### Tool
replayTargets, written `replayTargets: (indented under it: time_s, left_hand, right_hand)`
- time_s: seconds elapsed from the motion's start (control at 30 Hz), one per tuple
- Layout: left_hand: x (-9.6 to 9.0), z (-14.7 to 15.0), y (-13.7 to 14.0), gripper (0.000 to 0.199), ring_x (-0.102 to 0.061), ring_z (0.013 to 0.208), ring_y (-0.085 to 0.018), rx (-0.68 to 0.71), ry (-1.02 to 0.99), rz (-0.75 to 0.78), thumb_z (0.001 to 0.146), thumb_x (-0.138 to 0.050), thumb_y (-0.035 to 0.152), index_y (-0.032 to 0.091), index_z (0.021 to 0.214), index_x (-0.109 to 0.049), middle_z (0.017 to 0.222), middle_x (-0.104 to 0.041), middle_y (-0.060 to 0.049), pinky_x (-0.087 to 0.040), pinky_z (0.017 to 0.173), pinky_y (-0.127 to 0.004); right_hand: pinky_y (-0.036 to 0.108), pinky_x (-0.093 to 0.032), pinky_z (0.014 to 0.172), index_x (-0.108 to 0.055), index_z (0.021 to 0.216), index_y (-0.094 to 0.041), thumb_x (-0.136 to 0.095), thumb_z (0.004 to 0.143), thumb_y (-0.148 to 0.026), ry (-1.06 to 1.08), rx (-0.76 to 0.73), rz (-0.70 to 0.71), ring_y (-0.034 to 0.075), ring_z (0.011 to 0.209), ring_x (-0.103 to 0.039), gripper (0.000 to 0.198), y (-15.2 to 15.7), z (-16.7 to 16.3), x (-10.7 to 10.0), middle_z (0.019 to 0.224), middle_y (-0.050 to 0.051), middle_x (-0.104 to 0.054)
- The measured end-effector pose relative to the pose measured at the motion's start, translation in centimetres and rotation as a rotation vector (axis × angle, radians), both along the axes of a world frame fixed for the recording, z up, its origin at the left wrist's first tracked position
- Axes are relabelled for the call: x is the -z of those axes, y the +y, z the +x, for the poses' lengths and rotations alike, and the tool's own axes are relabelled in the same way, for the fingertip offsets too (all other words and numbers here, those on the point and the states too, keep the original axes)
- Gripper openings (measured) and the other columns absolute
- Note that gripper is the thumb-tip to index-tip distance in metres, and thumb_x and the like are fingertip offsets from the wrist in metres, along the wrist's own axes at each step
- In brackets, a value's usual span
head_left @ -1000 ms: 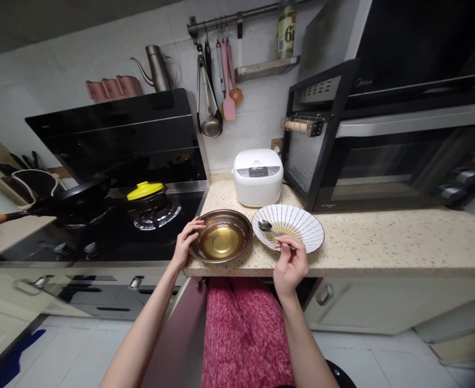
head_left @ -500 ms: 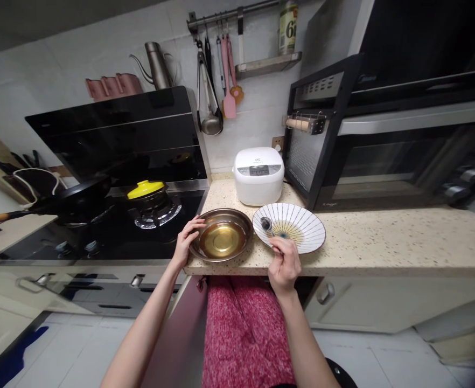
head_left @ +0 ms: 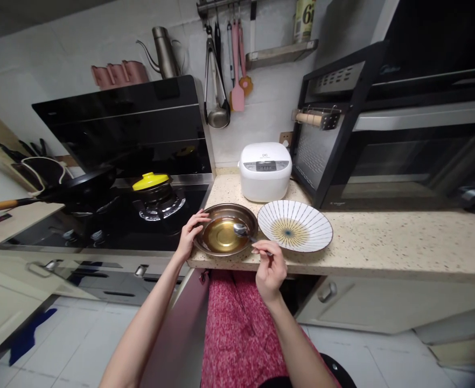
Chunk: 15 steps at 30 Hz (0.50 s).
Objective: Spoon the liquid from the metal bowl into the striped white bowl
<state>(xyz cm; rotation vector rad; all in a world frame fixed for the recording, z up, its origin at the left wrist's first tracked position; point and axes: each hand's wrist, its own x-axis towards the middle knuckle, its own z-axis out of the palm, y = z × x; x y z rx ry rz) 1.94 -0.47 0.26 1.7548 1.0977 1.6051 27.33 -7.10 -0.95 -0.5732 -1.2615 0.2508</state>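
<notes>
A wide metal bowl (head_left: 204,247) with clear yellowish liquid (head_left: 217,237) stands near the counter's front edge. My left hand (head_left: 189,233) holds its left rim, fingers laid over the edge. In my right hand (head_left: 271,270) the handle of a metal spoon (head_left: 241,230) is pinched. The spoon's head is over the right part of the bowl; I cannot tell whether it touches the liquid. Right beside the bowl sits a striped white plate (head_left: 316,223) with a shallow yellowish pool around its blue centre.
Behind the plate stands a white rice cooker (head_left: 265,180). To the left, a pot with a yellow lid (head_left: 151,182) and a black wok (head_left: 88,183) are on the stove (head_left: 120,229). A black oven (head_left: 407,167) stands at the right. Utensils (head_left: 217,102) hang on the wall.
My right hand has moved left with the spoon, from above the plate to above the bowl. My left hand stays on the bowl's rim. The view has shifted slightly.
</notes>
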Motion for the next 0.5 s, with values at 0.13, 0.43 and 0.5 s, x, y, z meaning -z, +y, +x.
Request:
replayTargets:
  time_s: [0.13, 0.43, 0.5]
  left_hand:
    - [0.0, 0.0, 0.0, 0.025, -0.045, 0.147, -0.036, 0.004, 0.004, 0.000, 0.086, -0.063, 0.029, 0.020, 0.099, -0.082, 0.128, -0.073, -0.010, -0.026, 0.126, -0.058]
    - [-0.3, 0.2, -0.2, 0.025, -0.045, 0.147, -0.036, 0.003, 0.005, -0.002, 0.086, -0.062, 0.028, 0.020, 0.099, -0.082, 0.129, -0.073, -0.010, -0.024, 0.127, -0.058]
    - [-0.2, 0.1, -0.2, 0.025, -0.044, 0.147, -0.036, 0.006, 0.007, -0.002, 0.087, -0.062, 0.028, 0.020, 0.099, -0.082, 0.129, -0.073, -0.010, -0.024, 0.126, -0.058]
  right_hand:
    - [0.030, -0.056, 0.071, -0.063, 0.100, -0.023, -0.049, 0.101, -0.015, -0.044, -0.019, -0.072, 0.016, 0.082, -0.066, 0.016, 0.5, -0.6, 0.7, 0.092, 0.003, -0.068]
    - [0.029, -0.053, 0.072, -0.064, 0.098, -0.023, -0.050, 0.102, -0.017, -0.075, -0.036, -0.140, 0.015, 0.080, -0.065, 0.016, 0.9, -1.2, 1.4, 0.091, 0.002, -0.068]
    - [0.028, -0.053, 0.072, -0.064, 0.098, -0.023, -0.050, 0.102, -0.018, -0.073, -0.043, -0.150, 0.014, 0.079, -0.064, 0.016, 1.0, -1.2, 1.4, 0.091, 0.002, -0.068]
